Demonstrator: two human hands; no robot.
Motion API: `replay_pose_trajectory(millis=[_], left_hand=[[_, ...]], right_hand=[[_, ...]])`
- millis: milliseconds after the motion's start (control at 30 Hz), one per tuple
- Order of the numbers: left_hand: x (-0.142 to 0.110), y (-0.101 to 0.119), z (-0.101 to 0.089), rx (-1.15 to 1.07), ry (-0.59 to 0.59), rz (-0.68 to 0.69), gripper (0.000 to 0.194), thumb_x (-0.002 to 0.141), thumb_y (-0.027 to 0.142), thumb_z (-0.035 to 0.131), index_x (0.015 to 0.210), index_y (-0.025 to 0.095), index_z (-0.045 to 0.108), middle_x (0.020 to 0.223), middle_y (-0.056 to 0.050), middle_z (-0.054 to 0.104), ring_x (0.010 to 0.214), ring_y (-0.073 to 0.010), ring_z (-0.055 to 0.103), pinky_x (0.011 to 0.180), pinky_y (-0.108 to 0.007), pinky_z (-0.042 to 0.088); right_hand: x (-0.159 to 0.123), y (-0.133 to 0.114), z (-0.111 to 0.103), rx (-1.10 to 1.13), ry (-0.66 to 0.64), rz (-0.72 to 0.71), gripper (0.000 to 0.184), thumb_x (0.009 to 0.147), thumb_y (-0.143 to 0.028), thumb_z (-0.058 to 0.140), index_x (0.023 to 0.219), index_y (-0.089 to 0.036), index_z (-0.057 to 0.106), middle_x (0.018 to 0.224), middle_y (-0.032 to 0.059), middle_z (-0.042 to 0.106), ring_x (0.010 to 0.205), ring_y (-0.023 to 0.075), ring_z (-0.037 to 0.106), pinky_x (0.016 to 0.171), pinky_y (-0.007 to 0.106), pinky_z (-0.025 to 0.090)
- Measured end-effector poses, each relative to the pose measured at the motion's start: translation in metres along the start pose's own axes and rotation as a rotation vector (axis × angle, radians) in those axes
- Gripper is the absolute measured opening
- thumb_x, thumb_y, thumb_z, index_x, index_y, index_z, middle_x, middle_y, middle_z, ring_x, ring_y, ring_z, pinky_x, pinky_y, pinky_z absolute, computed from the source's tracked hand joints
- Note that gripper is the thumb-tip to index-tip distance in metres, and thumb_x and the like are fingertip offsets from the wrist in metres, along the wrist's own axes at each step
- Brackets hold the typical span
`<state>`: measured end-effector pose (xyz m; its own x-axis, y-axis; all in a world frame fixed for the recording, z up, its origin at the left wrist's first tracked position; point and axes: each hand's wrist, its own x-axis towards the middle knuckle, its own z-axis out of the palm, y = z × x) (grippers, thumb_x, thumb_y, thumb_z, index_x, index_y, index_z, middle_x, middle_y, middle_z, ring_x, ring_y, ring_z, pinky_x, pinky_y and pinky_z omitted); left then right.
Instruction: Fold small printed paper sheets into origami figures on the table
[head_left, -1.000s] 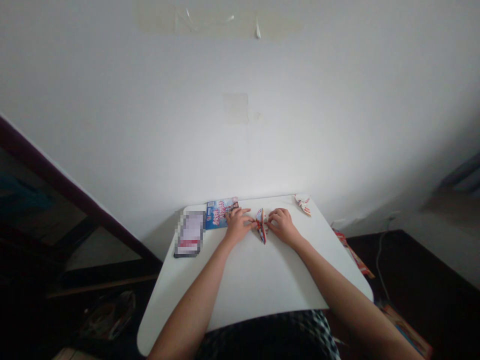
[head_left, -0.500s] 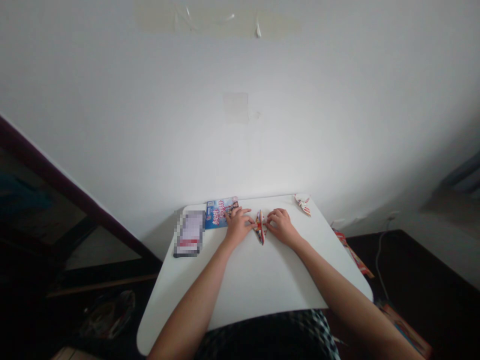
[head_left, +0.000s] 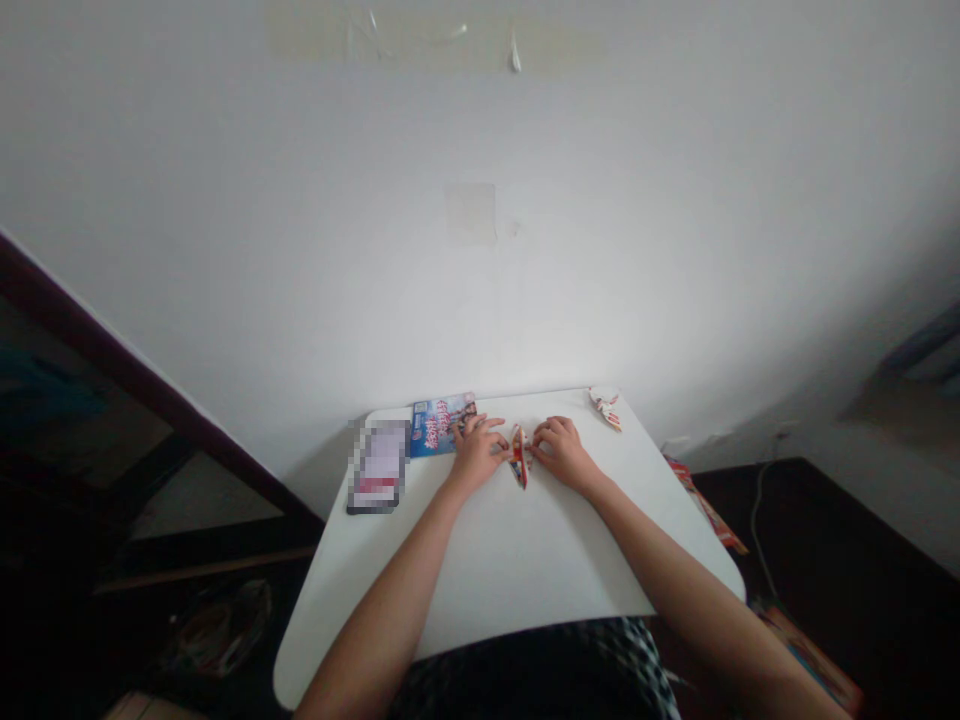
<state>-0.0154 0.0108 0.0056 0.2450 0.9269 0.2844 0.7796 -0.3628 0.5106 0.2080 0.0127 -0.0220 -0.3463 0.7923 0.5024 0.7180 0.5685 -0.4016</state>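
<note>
Between my two hands, on the white table (head_left: 525,560), is a small folded paper piece (head_left: 520,462), printed in red and white and pointed at both ends. My left hand (head_left: 478,450) pinches its left side with thumb and forefinger, while the other fingers spread over the edge of a blue printed booklet (head_left: 435,428). From the right, my right hand (head_left: 559,448) pinches the opposite side with its fingers curled. Part of the paper's sides is hidden by my fingertips.
A phone (head_left: 380,465), blurred out, lies at the table's left. Another folded paper piece (head_left: 605,408) rests in the back right corner. The white wall (head_left: 600,250) rises right behind the table. Printed papers (head_left: 705,505) are below its right edge.
The folded paper's upper tip looks slightly lower and its shape a little changed. Both hands keep nearly the same place and grip.
</note>
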Motion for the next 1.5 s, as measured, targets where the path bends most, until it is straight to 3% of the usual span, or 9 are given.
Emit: replay_pose_trajectory(millis=[400,533,700,967,1167,1500], left_hand=[[0.000,0.005,-0.006,-0.012,0.000,-0.093,0.013,0.074,0.023,0.087,0.068,0.026,0.077,0.139,0.001,0.069,0.144,-0.0324,0.042,0.122,-0.069,0.011],[0.001,0.004,-0.007,-0.010,-0.003,-0.091,0.013,0.074,0.022,0.087,0.067,0.027,0.077,0.141,0.002,0.068,0.144,-0.0337,0.041,0.122,-0.072,0.012],[0.003,-0.004,-0.006,0.016,-0.012,-0.070,0.010,0.075,0.027,0.086,0.069,0.030,0.078,0.150,0.006,0.060,0.149,-0.0386,0.034,0.117,-0.082,0.003],[0.003,-0.001,-0.011,0.016,-0.051,-0.100,0.007,0.074,0.031,0.086,0.075,0.030,0.080,0.157,0.002,0.053,0.154,-0.0387,0.026,0.118,-0.081,-0.002],[0.003,0.000,-0.011,0.013,-0.046,-0.111,0.007,0.075,0.029,0.086,0.073,0.030,0.079,0.155,0.003,0.055,0.154,-0.0393,0.027,0.117,-0.083,-0.002],[0.002,0.000,-0.011,-0.002,-0.044,-0.117,0.008,0.074,0.031,0.086,0.073,0.029,0.079,0.156,0.001,0.054,0.154,-0.0383,0.028,0.118,-0.080,-0.003]], right_hand=[[0.000,-0.005,-0.005,0.018,-0.032,0.018,0.004,0.091,-0.027,0.071,0.093,-0.024,0.072,0.110,0.0078,0.067,0.118,0.0280,0.051,0.104,0.046,0.044],[0.000,-0.014,-0.006,-0.021,-0.053,0.069,0.022,0.086,-0.043,0.078,0.095,-0.024,0.072,0.112,0.0082,0.067,0.119,0.0301,0.050,0.106,0.049,0.042],[0.003,-0.031,-0.002,-0.182,-0.076,0.157,0.045,0.080,-0.062,0.078,0.100,-0.023,0.071,0.120,0.0117,0.064,0.126,0.0367,0.046,0.114,0.062,0.030],[0.008,-0.039,-0.007,-0.197,-0.163,0.229,0.054,0.078,-0.066,0.078,0.111,-0.023,0.069,0.129,0.0129,0.061,0.129,0.0357,0.047,0.114,0.065,0.029],[0.004,-0.040,-0.017,-0.186,-0.226,0.190,0.067,0.071,-0.063,0.083,0.124,-0.025,0.065,0.135,0.0123,0.058,0.134,0.0365,0.044,0.118,0.068,0.025],[-0.002,-0.033,-0.024,-0.133,-0.250,0.107,0.075,0.063,-0.065,0.087,0.122,-0.025,0.064,0.139,0.0128,0.057,0.135,0.0354,0.046,0.118,0.069,0.026]])
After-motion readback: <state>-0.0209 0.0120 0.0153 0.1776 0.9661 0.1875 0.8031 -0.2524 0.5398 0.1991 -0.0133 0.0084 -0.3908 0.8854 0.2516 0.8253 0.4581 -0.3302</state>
